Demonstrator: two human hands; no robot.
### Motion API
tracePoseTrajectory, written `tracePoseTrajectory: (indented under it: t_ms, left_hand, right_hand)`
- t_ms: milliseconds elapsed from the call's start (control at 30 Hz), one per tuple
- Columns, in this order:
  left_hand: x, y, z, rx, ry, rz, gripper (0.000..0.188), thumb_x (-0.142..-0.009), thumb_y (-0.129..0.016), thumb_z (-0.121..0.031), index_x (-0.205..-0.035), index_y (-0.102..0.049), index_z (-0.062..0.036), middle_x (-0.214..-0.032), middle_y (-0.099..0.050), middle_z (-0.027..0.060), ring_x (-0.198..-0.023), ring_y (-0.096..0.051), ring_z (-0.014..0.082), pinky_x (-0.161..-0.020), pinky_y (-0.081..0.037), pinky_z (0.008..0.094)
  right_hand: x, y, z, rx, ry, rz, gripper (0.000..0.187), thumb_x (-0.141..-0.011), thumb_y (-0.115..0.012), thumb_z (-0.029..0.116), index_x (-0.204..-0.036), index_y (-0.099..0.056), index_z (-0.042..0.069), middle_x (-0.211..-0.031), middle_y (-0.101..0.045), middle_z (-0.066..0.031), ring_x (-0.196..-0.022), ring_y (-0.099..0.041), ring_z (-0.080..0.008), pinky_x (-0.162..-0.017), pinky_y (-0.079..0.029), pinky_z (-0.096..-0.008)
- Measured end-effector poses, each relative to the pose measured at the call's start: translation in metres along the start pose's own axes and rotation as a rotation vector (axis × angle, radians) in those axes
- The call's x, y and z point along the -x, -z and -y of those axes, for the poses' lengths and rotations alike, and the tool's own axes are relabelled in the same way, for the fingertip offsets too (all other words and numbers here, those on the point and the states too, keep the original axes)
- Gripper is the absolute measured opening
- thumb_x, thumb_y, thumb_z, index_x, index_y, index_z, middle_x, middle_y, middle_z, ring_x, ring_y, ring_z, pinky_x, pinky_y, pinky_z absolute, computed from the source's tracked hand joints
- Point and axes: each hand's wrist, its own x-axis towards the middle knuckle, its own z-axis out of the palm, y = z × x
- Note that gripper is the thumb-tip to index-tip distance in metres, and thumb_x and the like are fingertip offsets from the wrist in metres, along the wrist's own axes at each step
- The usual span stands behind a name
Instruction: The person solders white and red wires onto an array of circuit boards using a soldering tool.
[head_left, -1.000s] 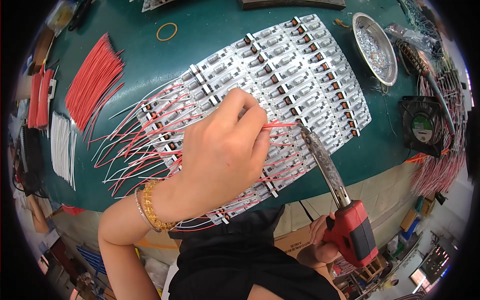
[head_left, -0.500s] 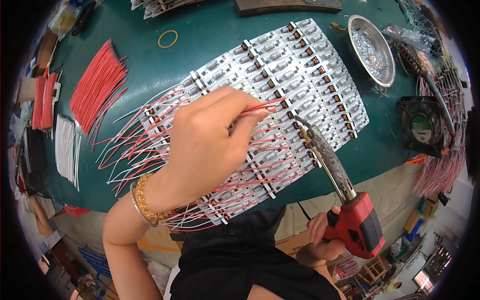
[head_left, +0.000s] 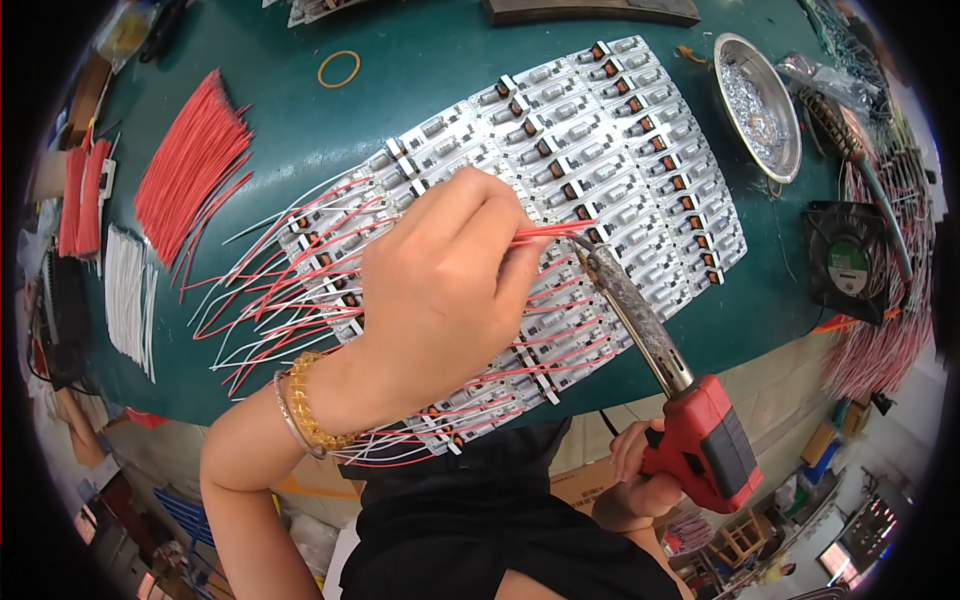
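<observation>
My left hand (head_left: 450,265) hovers over a panel of small silver-white circuit boards (head_left: 610,150), closed in a pinch round a few red wires (head_left: 550,231). Their ends stick out to the right past my fingertips. In my right hand (head_left: 640,478) is a red-and-black soldering gun (head_left: 705,440), gripped by its handle below the table edge. Its dark tip points up and left, close beside the red wire ends; whether they touch I cannot tell. Red and white wires (head_left: 270,290) trail off the panel's left part, partly hidden under my left hand and wrist.
Bundles of loose red wires (head_left: 195,165) and white wires (head_left: 127,305) lie at left on the green table (head_left: 290,130), near a rubber band (head_left: 339,69). At right are a metal dish (head_left: 790,165) with shiny scraps, a black fan (head_left: 848,260) and a second iron (head_left: 830,120).
The soldering gun's tip has shifted left over the boards, closer to the red wire ends. My left hand has moved slightly right with the wires. The whole view has shifted a little.
</observation>
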Motion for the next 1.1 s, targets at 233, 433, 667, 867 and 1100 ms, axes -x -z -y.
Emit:
tracePoseTrajectory:
  t_ms: [233,433,667,867,1100]
  left_hand:
    - [0.001,-0.007,-0.001,-0.11,-0.092,-0.027,0.013,-0.075,-0.075,0.0,-0.078,-0.063,-0.0026,-0.086,-0.063,0.0061,-0.066,-0.059,0.0211,-0.056,-0.047,0.0316]
    - [0.002,-0.006,-0.002,-0.121,-0.095,-0.019,0.013,-0.074,-0.073,0.001,-0.078,-0.062,-0.0031,-0.087,-0.063,0.0061,-0.069,-0.059,0.0228,-0.058,-0.047,0.0334]
    - [0.002,-0.006,-0.002,-0.13,-0.091,-0.012,0.012,-0.074,-0.073,0.0,-0.078,-0.061,-0.0031,-0.088,-0.063,0.0062,-0.069,-0.06,0.0232,-0.058,-0.047,0.0336]
    - [0.001,-0.005,-0.002,-0.128,-0.1,-0.031,0.012,-0.075,-0.073,0.0,-0.077,-0.062,-0.0033,-0.086,-0.063,0.0064,-0.068,-0.06,0.0238,-0.058,-0.047,0.034]
    - [0.002,-0.006,-0.002,-0.119,-0.082,-0.017,0.013,-0.076,-0.073,-0.001,-0.079,-0.061,-0.0029,-0.085,-0.063,0.0069,-0.068,-0.06,0.0249,-0.057,-0.047,0.0349]
  right_hand:
    - [-0.021,-0.03,0.027,0.144,0.086,0.004,0.064,-0.076,-0.077,0.057,-0.109,-0.06,0.006,-0.091,-0.062,-0.0061,-0.083,-0.06,-0.0166,-0.067,-0.045,-0.0328]
    - [-0.029,-0.04,0.041,-0.007,0.162,-0.046,0.076,-0.08,-0.071,0.06,-0.118,-0.053,-0.002,-0.069,-0.052,-0.0013,-0.061,-0.051,-0.0118,-0.055,-0.038,-0.0266]
    - [-0.038,-0.049,0.043,0.002,0.162,-0.052,0.096,-0.084,-0.06,0.071,-0.135,-0.044,-0.009,-0.05,-0.043,0.0044,-0.041,-0.042,-0.009,-0.043,-0.033,-0.0227]
    - [-0.021,-0.029,0.003,-0.269,0.033,-0.267,0.098,-0.083,-0.057,0.074,-0.134,-0.044,-0.01,-0.049,-0.042,0.0046,-0.041,-0.042,-0.0089,-0.045,-0.035,-0.0226]
    - [-0.04,-0.05,0.039,-0.053,0.207,-0.048,0.097,-0.083,-0.06,0.072,-0.132,-0.045,-0.011,-0.049,-0.042,0.0045,-0.04,-0.041,-0.0082,-0.042,-0.033,-0.022]
